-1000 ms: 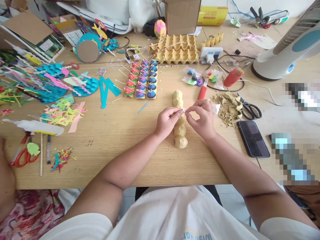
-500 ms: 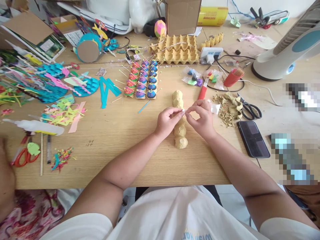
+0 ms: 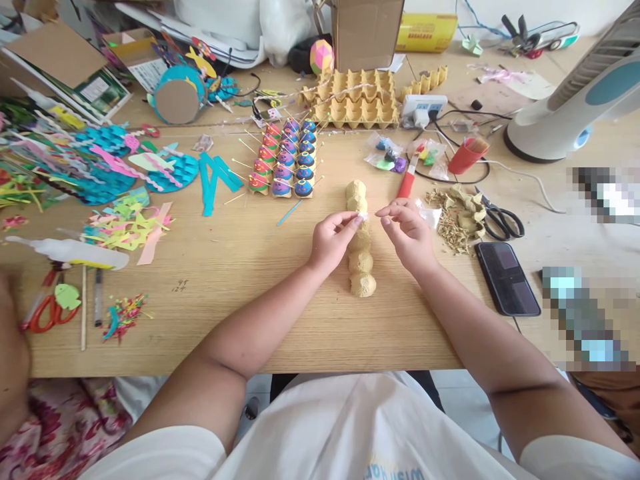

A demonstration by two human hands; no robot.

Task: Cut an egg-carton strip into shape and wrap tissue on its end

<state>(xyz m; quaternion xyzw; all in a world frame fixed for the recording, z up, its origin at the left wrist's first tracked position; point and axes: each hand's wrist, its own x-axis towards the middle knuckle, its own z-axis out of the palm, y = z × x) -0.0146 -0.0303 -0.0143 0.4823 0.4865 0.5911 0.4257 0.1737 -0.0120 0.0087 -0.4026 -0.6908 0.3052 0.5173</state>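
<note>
Between the thumb and fingertips of my left hand point(image 3: 334, 241) is a small white piece point(image 3: 363, 216), too small to name for certain. My right hand point(image 3: 411, 239) is just to the right of it, thumb and fingers apart, with nothing visible in them. Beneath both hands a strip of egg carton cups point(image 3: 362, 262) lies lengthwise on the table, its middle partly covered by my left fingers. A white scrap point(image 3: 430, 216) that looks like soft paper or clay lies behind my right hand, beside a red-handled knife point(image 3: 407, 185).
Painted egg-carton caterpillars point(image 3: 283, 160) stand in rows beyond my hands. To the right are torn carton scraps point(image 3: 463, 213), black scissors point(image 3: 503, 217) and a phone point(image 3: 507, 277). A glue bottle point(image 3: 75, 254) and paper cuttings point(image 3: 120, 223) lie left. Another person's arm point(image 3: 13, 333) is at the left edge.
My right hand has drawn away from the left and its fingers have spread apart. My left hand has shifted slightly left, still pinching the small white piece.
</note>
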